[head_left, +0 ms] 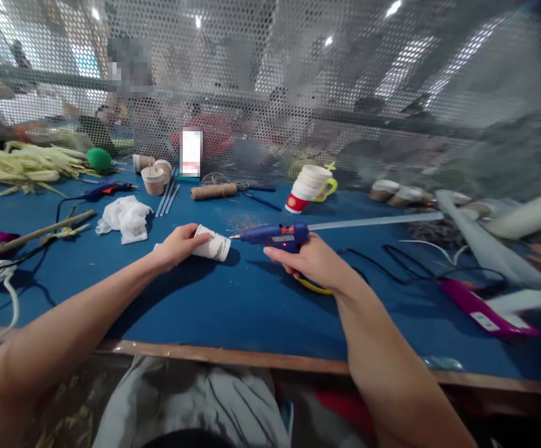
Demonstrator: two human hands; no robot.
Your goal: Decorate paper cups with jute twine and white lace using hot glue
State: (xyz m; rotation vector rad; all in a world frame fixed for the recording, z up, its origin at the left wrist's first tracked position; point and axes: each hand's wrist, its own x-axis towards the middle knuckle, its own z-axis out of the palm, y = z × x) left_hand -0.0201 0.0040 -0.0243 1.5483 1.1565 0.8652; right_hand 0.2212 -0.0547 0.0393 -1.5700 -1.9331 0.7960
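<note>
My left hand (181,244) is closed around a white paper cup (215,247) with a printed pattern, tipped on its side just above the blue table. In my right hand (314,261) is a blue glue gun (275,235), its handle gripped and its small light glowing red. A long clear glue stick (373,221) sticks out of the gun's back end. The nozzle points left, at or very near the cup's rim; whether they touch I cannot tell. Below my right hand shows part of a yellow ring-shaped thing (316,287), mostly hidden.
Behind the gun stands a leaning stack of paper cups (308,186). Twine on a roll (213,191), loose glue sticks (168,198), crumpled white tissue (125,218) and another glue gun (107,191) lie left. A purple power strip (485,308) sits right, before a perforated metal screen (270,74).
</note>
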